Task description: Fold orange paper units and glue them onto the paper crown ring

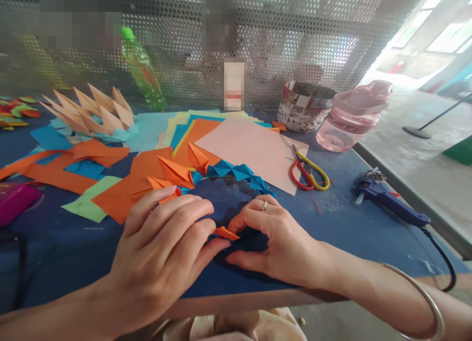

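A ring of folded blue paper (242,172) lies on the table in front of me, with several pointed orange folded paper pieces (176,172) standing along its left side. My left hand (167,238) is curled over the ring's near left part. Between its thumb and index finger it pinches a small orange folded paper piece (227,233) at the near edge. My right hand (275,238) is bent around the near right part of the ring, its index fingertip at the orange piece's tip and its thumb lower down. The hands hide much of the ring's near side.
Loose coloured paper sheets (250,144) spread behind the ring. Red-and-yellow-handled scissors (309,171) and a blue glue gun (393,198) with a cord lie right. A pink bottle (350,117), a round container (304,107) and a peach paper ring (94,115) stand near the mesh partition (258,31).
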Demonstrator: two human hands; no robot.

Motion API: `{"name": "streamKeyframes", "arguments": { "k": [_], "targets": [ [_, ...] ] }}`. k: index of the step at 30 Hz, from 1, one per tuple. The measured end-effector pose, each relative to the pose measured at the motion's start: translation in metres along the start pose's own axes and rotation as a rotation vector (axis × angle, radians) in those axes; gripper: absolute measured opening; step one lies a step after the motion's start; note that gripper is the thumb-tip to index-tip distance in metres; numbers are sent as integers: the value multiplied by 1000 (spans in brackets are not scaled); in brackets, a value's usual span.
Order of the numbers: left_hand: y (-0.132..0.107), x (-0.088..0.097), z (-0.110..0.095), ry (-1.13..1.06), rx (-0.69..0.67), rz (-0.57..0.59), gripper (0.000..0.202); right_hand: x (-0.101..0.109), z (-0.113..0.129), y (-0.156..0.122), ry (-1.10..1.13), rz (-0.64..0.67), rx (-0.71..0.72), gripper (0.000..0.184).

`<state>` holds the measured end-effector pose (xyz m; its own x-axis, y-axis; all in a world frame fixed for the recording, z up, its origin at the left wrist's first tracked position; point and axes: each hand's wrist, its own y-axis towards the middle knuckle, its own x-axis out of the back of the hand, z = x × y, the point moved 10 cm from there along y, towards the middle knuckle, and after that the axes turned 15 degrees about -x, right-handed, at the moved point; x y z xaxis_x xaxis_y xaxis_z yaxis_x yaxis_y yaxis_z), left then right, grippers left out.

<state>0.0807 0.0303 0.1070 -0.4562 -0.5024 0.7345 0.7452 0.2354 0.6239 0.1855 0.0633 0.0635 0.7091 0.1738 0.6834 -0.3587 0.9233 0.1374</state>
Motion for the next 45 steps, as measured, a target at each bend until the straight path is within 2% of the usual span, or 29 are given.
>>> {"name": "streamKeyframes", "arguments": {
  "k": [9,19,31,45],
  "targets": [
    [6,0,2,6,-20,32,21,-5,9,-4,-105,-76,34,18],
    [8,1,-1,30,-69,28,18,-14,11,1,-242,-97,-3,12],
    [7,1,1,12,-58,34,15,-17,12,0,-253,-85,-1,5],
    [7,1,0,-69,-71,29,18,-15,12,-4,-200,-116,14,6]
  ]
}}
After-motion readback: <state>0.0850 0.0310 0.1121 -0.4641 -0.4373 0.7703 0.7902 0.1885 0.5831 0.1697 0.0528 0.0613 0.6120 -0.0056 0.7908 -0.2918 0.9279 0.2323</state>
